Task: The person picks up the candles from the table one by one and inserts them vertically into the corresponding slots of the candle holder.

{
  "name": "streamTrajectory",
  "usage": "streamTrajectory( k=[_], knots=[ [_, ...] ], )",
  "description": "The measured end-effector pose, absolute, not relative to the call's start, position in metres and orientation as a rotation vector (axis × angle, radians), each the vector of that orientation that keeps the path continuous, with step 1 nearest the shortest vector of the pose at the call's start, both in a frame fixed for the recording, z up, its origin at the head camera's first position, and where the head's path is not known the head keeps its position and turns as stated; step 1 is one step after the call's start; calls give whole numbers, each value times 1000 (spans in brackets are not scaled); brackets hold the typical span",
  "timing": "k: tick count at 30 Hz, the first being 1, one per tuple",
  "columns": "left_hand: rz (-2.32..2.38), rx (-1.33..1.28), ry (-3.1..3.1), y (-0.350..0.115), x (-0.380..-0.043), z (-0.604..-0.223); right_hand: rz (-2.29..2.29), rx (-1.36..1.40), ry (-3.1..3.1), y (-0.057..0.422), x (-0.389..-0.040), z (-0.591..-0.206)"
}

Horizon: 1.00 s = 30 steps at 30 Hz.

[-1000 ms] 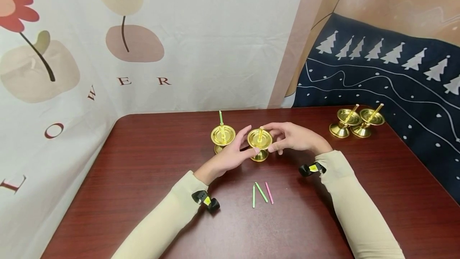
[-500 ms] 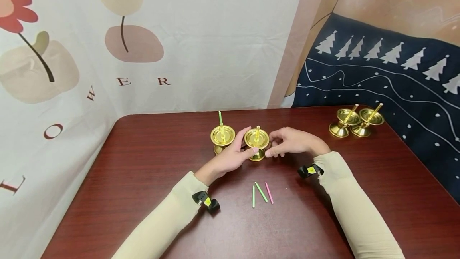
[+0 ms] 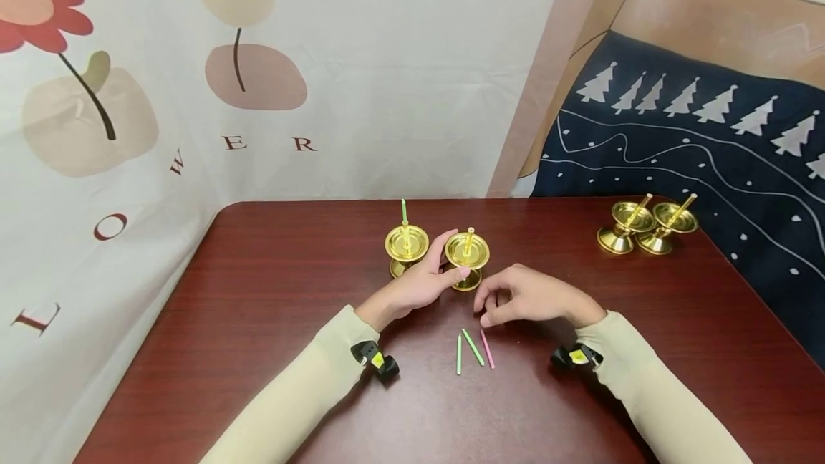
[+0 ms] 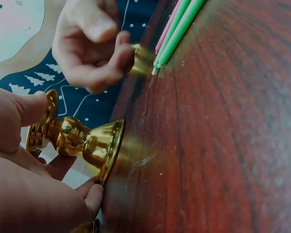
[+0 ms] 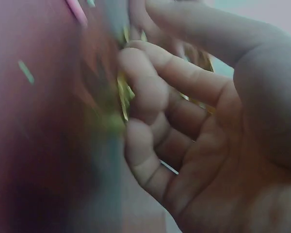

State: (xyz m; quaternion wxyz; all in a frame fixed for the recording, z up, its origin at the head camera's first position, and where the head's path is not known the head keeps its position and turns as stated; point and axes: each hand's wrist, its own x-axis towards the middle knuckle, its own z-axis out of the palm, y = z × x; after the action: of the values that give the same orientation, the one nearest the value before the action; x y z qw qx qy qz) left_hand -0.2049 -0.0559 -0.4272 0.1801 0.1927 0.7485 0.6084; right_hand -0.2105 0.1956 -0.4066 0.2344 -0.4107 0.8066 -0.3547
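Observation:
My left hand (image 3: 417, 286) holds a brass candle holder (image 3: 475, 255) that stands upright on the table, thumb at its dish and fingers behind it. In the left wrist view, the thumb lies on the dish rim of this candle holder (image 4: 70, 136) and the fingers reach along its stem and base. My right hand (image 3: 533, 295) hovers, fingers loosely curled and holding nothing, just above a pink candle (image 3: 488, 351). Two green candles (image 3: 459, 356) lie beside the pink one. To the left stands another candle holder (image 3: 392, 243) with a green candle (image 3: 404, 212) upright in it.
Two more brass candle holders (image 3: 615, 240) stand close together at the table's back right corner. Behind the dark red wooden table (image 3: 271, 263) hang a white flower-printed cloth (image 3: 387, 92) and a navy cloth (image 3: 644, 134) with white trees.
My right hand has left the side of the candle holder and come nearer, down to the loose candles. The left hand stays at the holder, which shifted slightly left earlier. The head view has turned slightly.

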Motion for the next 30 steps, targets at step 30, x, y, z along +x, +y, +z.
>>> streamTrajectory(
  k=[30],
  knots=[
    [1707, 568, 2080, -58, -208, -426, -748, -1361, 2407, 153, -167, -414]
  ],
)
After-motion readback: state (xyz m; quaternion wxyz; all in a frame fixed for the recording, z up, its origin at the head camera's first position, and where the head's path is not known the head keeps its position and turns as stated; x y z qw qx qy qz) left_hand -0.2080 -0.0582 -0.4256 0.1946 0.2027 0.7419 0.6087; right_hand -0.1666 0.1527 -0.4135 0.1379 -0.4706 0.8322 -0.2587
